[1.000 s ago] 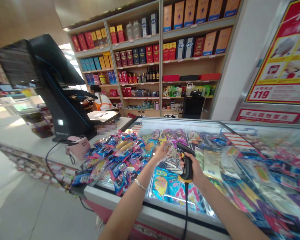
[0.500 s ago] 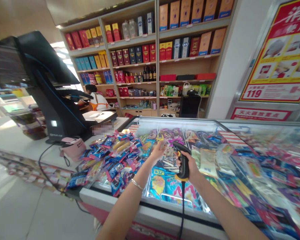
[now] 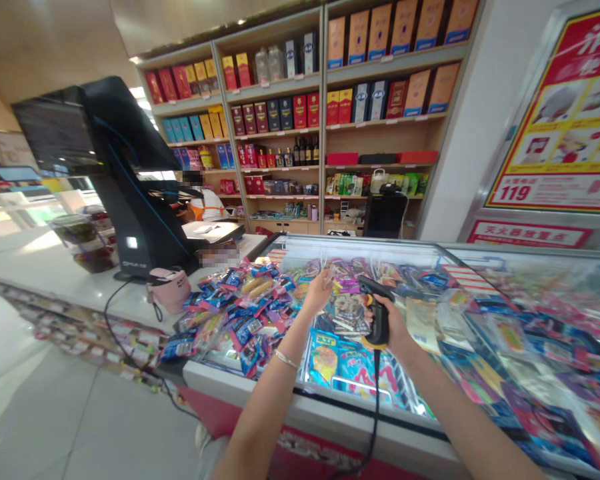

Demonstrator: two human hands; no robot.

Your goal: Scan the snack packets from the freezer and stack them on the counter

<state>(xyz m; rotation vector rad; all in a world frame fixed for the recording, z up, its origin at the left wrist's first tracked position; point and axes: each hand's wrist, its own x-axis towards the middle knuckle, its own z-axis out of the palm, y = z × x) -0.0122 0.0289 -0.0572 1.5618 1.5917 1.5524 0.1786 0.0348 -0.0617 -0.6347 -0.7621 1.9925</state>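
My right hand [image 3: 393,319] is wrapped round the grip of a black-and-yellow barcode scanner [image 3: 379,323], its cable hanging down over the freezer's front edge. To the left of the scanner my left hand [image 3: 321,291] is closed, fingers pinched together above the freezer. Something small and pale may show at those fingertips, but I cannot make it out. Both hands are over the glass-topped display freezer [image 3: 280,407]. Blue ice cream packets [image 3: 325,360] lie inside it, below the hands. A heap of blue and red snack packets [image 3: 250,327] is spread on its left end.
At left, a black cash register [image 3: 140,200] stands on the white counter [image 3: 25,257], beside a pink cup-shaped holder [image 3: 169,288] and stacked tubs [image 3: 87,247]. A person [image 3: 207,203] is behind the counter. Shelves of boxed bottles [image 3: 320,107] line the back wall.
The view has shifted, so the scene sits further right. My left hand has lifted slightly away from the scanner. The right hand still grips the scanner.
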